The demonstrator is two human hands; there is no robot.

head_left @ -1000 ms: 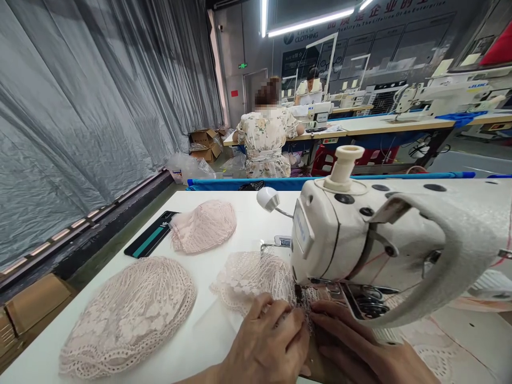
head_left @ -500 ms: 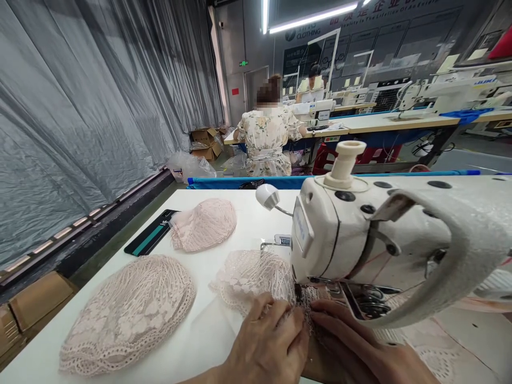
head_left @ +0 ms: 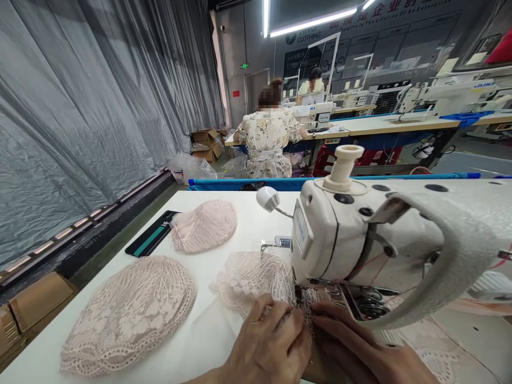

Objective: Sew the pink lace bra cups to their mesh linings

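Note:
A white sewing machine (head_left: pixel 384 240) fills the right half of the view on a white table (head_left: pixel 224 341). Under its head lies a pink lace piece (head_left: pixel 252 277). My left hand (head_left: pixel 268 346) rests on this lace just left of the needle, fingers curled and pressed down on it. My right hand (head_left: pixel 360 352) lies beside it on the right, fingertips pinching the lace edge at the presser foot. The needle itself is hidden behind the machine head.
A large pink lace piece (head_left: pixel 128 314) lies at the near left and a smaller one (head_left: pixel 206 225) farther back, beside a black and teal ruler (head_left: pixel 150 241). Another person in a floral dress (head_left: pixel 268 140) sits at a far table. Grey plastic sheeting hangs along the left.
Both hands stay on the lace at the needle with almost no shift. The view has drifted slightly.

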